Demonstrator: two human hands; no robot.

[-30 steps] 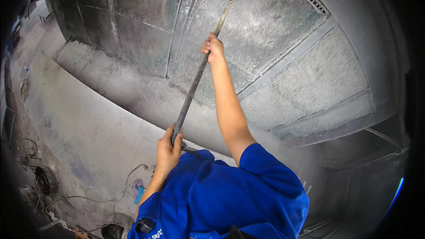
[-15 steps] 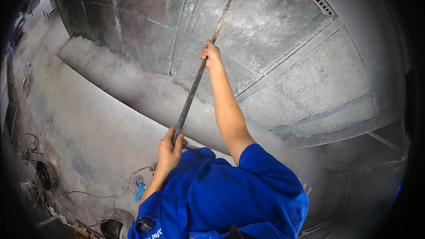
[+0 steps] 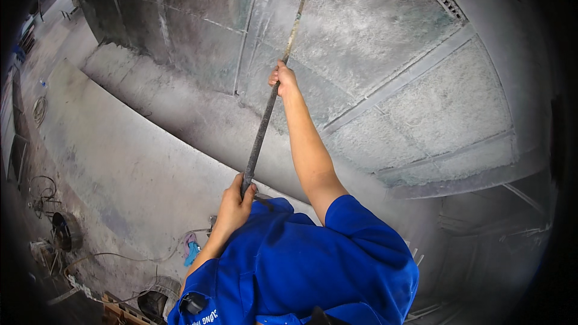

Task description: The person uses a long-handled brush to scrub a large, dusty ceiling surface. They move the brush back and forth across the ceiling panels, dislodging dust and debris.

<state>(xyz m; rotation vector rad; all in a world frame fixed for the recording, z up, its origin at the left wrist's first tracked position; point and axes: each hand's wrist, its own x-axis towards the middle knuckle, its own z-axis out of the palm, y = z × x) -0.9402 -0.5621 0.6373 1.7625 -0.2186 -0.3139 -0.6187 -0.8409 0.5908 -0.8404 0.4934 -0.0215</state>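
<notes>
Left grip (image 3: 235, 209), right grip (image 3: 284, 79), both wrapped around one dark pole (image 3: 263, 128), one blue shirt (image 3: 325, 259)

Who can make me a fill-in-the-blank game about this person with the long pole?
1. Of the left grip and the right grip, the ____ one is higher up the long pole.
2. The person's shirt is coloured ____.
3. In the picture, the cloth is to the ____ of the shirt.

Missing words: right; blue; left.
</notes>
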